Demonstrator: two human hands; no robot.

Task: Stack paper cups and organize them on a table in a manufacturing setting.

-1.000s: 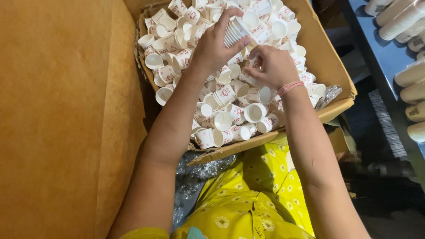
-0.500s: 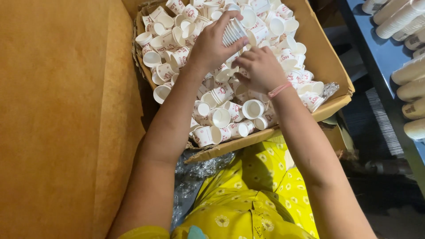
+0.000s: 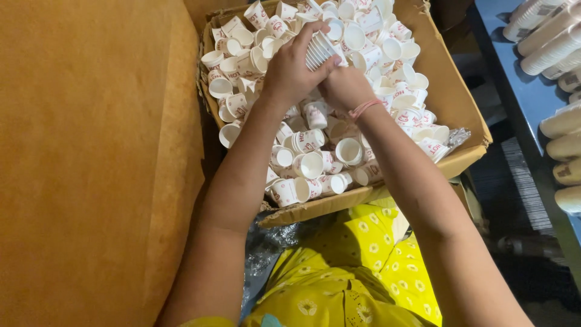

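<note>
A big cardboard box [image 3: 451, 91] sits open in front of the person, brown and plain on its walls, with one flap [image 3: 375, 195] folded toward the yellow flowered clothing [image 3: 357, 272]. It is heaped with small white paper cups [image 3: 311, 163] carrying red printed marks on their sides; they lie every way, some mouth up, some on their sides, spread all around and beneath the fingers. A scrap of clear plastic wrap [image 3: 457, 136] pokes up at the box's near right corner.

The left hand [image 3: 293, 69] is curled around a short nested stack of cups [image 3: 321, 49], fingers [image 3: 308, 33] wrapped over the top and thumb pressed against the side, pinching it firmly. The stack's long axis runs slantwise, its lower end aimed down toward the right hand and its upper end tilted up and away to the left behind the fingers; the ribbed rims show just past the fingertips. The right hand [image 3: 345, 88] sits just below, touching the left hand at the thumb, its fingers tucked under and hidden, so I cannot tell whether they grip anything. A pink band [image 3: 365, 109] circles that wrist.

Well off to the right of both hands, on a blue surface [image 3: 514, 79], long stacks of cups [image 3: 548, 42] lie on their sides in rows. Left of the hands is a broad tan cardboard sheet [image 3: 91, 163].
</note>
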